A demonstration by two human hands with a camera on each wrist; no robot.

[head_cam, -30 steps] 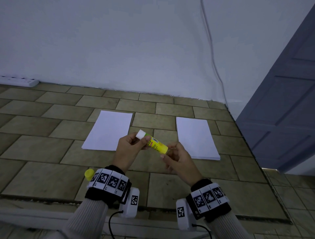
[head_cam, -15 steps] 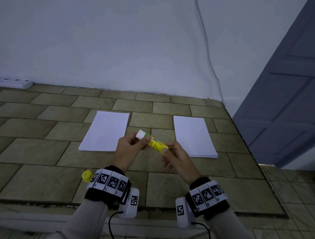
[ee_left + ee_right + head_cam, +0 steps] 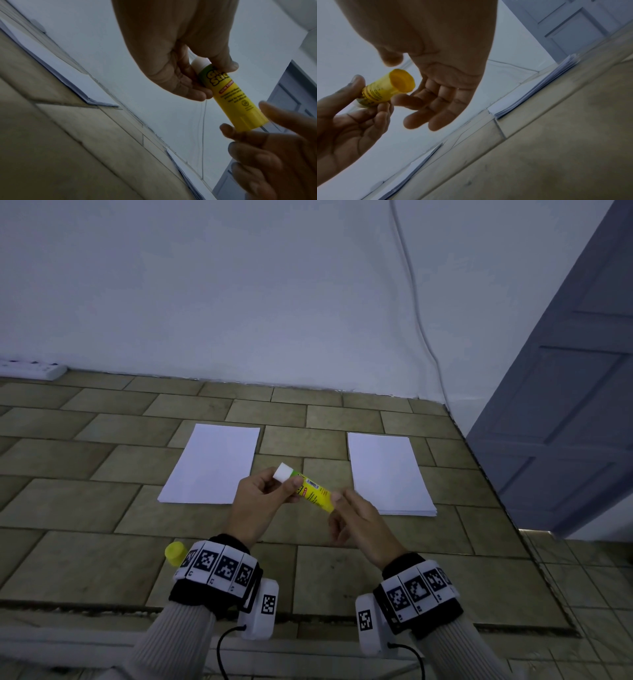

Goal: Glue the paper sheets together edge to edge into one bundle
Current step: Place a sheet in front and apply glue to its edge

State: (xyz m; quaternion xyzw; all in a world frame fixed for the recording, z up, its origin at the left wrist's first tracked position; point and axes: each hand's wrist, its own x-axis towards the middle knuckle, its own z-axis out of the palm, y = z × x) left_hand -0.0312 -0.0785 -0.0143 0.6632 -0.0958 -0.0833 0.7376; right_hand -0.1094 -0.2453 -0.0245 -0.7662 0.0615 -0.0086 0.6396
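A yellow glue stick (image 3: 313,493) with its white glue tip bare is held in the air between both hands, over the tiled floor. My left hand (image 3: 279,486) pinches it near the tip, thumb on one side and fingers (image 3: 193,93) on the other. My right hand (image 3: 337,501) has thumb and forefinger (image 3: 406,100) on either side of the base end (image 3: 402,79), in a light pinch. One white sheet (image 3: 214,465) lies flat on the left. A stack of white sheets (image 3: 388,474) lies on the right. The yellow cap (image 3: 175,553) rests on the floor beside my left wrist.
A white wall (image 3: 274,302) rises behind the papers, with a thin cable (image 3: 416,313) running down it. A grey-blue door (image 3: 565,405) stands at the right. A white power strip (image 3: 32,368) lies at the far left. A floor step edge (image 3: 308,616) runs below my wrists.
Both hands and the glue stick stay almost in the same place. My right fingers have shifted slightly on the base end.
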